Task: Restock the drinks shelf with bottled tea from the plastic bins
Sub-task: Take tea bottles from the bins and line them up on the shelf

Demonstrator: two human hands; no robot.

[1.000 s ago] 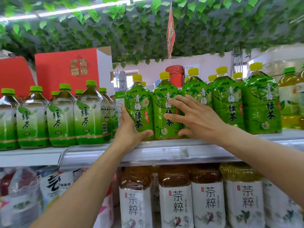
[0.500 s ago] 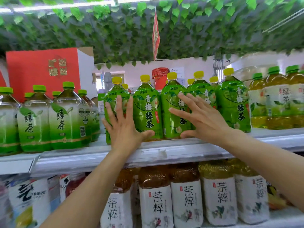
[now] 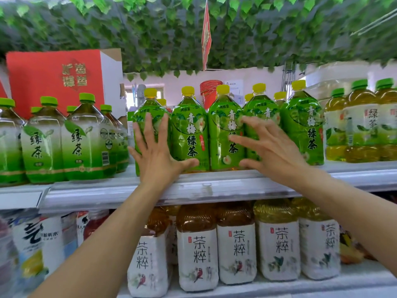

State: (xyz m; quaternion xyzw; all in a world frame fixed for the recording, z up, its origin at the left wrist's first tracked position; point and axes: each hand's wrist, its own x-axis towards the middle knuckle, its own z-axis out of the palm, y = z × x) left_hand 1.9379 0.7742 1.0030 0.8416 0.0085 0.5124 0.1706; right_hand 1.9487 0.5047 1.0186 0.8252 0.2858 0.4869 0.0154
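A row of bright green tea bottles with yellow caps [image 3: 190, 134] stands along the front of the upper shelf [image 3: 214, 188]. My left hand [image 3: 158, 153] lies flat with straight fingers against the leftmost bottle of that row [image 3: 148, 117], its thumb reaching across the base of the second bottle. My right hand [image 3: 272, 151] is spread with straight fingers in front of the third bottle [image 3: 223, 130] and fourth bottle [image 3: 262, 108]; whether it touches them I cannot tell. Neither hand grips a bottle. No plastic bin is in view.
Paler green tea bottles with green caps [image 3: 88, 138] stand to the left, yellow-liquid bottles [image 3: 361, 125] to the right. A red carton [image 3: 53, 80] sits behind them. White-labelled brown and yellow tea bottles [image 3: 197, 250] fill the lower shelf. Hanging leaves [image 3: 171, 33] cover the ceiling.
My left hand has gone from curling around the leftmost bottle to lying flat and open on it. My right hand has stayed spread over the middle bottles. The camera has shifted slightly.
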